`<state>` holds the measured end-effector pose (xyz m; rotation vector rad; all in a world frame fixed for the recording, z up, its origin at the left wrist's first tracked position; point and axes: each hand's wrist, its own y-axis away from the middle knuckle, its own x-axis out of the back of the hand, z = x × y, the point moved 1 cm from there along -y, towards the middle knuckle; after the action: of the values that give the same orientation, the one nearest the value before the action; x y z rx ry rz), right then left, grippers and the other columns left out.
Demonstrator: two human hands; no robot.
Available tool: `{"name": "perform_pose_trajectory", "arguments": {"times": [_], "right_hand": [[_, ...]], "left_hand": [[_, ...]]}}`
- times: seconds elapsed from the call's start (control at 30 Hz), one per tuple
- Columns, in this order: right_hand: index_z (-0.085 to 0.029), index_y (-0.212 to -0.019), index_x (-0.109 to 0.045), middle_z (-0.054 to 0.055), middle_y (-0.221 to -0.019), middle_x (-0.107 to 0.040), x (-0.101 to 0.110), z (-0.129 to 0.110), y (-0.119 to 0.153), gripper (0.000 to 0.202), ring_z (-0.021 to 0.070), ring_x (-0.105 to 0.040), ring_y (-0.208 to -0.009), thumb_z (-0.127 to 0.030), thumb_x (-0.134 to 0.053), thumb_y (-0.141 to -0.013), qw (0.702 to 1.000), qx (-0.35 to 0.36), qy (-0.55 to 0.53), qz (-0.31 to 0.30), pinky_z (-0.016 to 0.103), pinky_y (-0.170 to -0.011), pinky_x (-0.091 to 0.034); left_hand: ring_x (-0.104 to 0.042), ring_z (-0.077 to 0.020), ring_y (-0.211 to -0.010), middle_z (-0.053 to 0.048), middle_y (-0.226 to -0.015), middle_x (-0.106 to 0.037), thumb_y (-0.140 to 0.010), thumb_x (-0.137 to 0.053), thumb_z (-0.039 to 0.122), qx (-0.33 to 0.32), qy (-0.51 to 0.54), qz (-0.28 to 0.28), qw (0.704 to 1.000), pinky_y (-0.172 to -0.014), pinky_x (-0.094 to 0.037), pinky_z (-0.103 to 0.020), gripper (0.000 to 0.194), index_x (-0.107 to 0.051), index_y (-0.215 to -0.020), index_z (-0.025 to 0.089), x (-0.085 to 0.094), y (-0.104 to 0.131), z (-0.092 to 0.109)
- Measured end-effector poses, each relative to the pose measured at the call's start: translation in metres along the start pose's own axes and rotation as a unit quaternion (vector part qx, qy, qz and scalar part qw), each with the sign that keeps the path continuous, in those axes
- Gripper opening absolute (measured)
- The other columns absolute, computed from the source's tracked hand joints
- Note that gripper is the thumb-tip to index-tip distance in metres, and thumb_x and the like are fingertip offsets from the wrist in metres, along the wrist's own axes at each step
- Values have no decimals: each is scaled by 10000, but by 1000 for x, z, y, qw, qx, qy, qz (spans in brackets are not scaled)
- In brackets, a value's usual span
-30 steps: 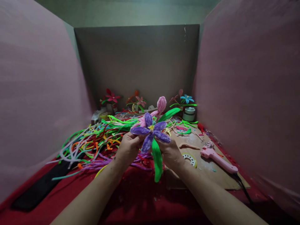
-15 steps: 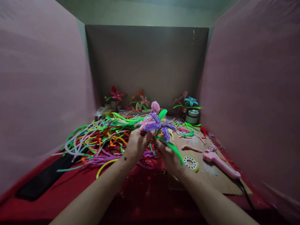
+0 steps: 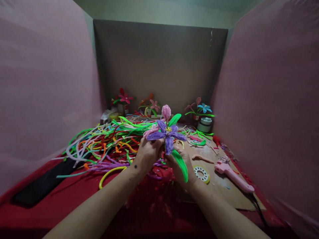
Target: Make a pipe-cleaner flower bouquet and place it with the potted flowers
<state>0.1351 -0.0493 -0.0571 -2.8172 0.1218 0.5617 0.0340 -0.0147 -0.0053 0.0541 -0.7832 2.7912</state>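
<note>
A pipe cleaner flower bunch (image 3: pixel 168 144) is held upright between my two hands at the middle of the view. It has a purple bloom with a yellow centre facing me, a pink bud (image 3: pixel 166 112) on top, a pink flower (image 3: pixel 151 130) partly behind on the left, and green leaves (image 3: pixel 181 166). My left hand (image 3: pixel 149 151) is closed on it below the purple petals. Lower on the right, my right hand (image 3: pixel 180 162) grips the stem area behind the drooping leaf. Both sets of fingertips and the stem are mostly hidden by petals and leaf.
Loose pipe cleaners (image 3: pixel 99 142) pile up on the left of the red cloth (image 3: pixel 99 215). On a board (image 3: pixel 214 189) at right lie a yellow tape roll (image 3: pixel 201 174) and a pink glue gun (image 3: pixel 234 176). Finished flowers (image 3: pixel 204 108) and a grey jar (image 3: pixel 204 124) stand behind.
The bunch has turned so the purple bloom faces me more squarely, showing its yellow centre. The lower leaf now hangs more steeply. Both hands keep their hold.
</note>
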Motion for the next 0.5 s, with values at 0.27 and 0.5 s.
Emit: {"name": "perform_pose_trajectory", "arguments": {"times": [0.27, 0.5], "right_hand": [[-155, -711, -587, -28, -542, -529, 0, -5, -3, 206, 53, -389, -453, -246, -738, -603, 991, -34, -120, 47, 175, -417, -259], [-154, -632, -534, -47, -514, -475, -2, -11, 0, 219, 21, -271, -397, -213, -742, -597, 984, -36, -174, -6, 161, -366, -175]], "left_hand": [[-403, -76, -314, 60, -394, -449, -757, -577, 333, 142, 126, -45, 981, -315, -287, -182, 222, -479, -625, 183, -2, -1, 2], [-451, -58, -330, 79, -461, -506, -673, -655, 200, 190, 352, 28, 916, -315, -364, -141, 153, -509, -711, 169, -16, 6, 2]]}}
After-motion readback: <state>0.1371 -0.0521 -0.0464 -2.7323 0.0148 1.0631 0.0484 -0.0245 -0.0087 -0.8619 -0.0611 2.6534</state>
